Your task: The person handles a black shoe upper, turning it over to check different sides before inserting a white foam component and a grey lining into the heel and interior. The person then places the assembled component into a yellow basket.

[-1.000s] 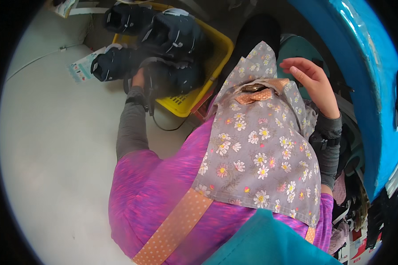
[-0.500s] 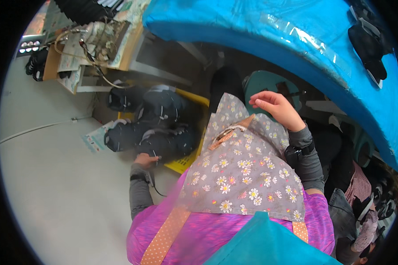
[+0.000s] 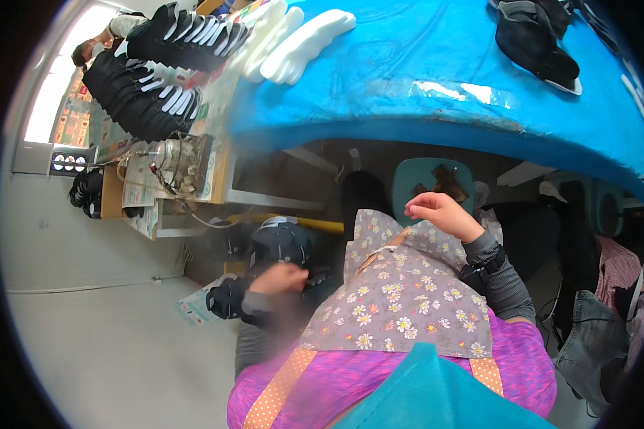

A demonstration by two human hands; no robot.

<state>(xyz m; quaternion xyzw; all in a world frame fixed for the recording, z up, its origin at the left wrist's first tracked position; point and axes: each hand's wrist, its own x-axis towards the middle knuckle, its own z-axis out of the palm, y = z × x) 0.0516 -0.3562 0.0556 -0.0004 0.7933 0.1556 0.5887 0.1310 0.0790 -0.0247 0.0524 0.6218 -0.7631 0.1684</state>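
Note:
My left hand [image 3: 280, 277] is smeared by motion above black shoes [image 3: 282, 242] piled in a yellow crate [image 3: 315, 224] on the floor. Whether its fingers hold anything is hard to make out. My right hand [image 3: 442, 214] hovers over the lap of my grey flowered apron [image 3: 401, 300]. Its fingers bend loosely with nothing in them, so it is open. Another black shoe [image 3: 225, 297] shows at the near side of the pile, partly behind my left wrist.
A blue-covered table [image 3: 379, 107] stands ahead, bearing black shoes [image 3: 537, 46] and white foot-shaped pieces [image 3: 308, 46]. Rows of black shoes [image 3: 136, 100] line the left bench, near a metal apparatus [image 3: 175, 164]. A teal stool [image 3: 408, 179] stands under the table. Another person [image 3: 122, 27] is far left.
My left hand has left the near shoe and come up and right, toward my body. My right hand stays over the apron. The view has tilted up, showing more of the table and bench.

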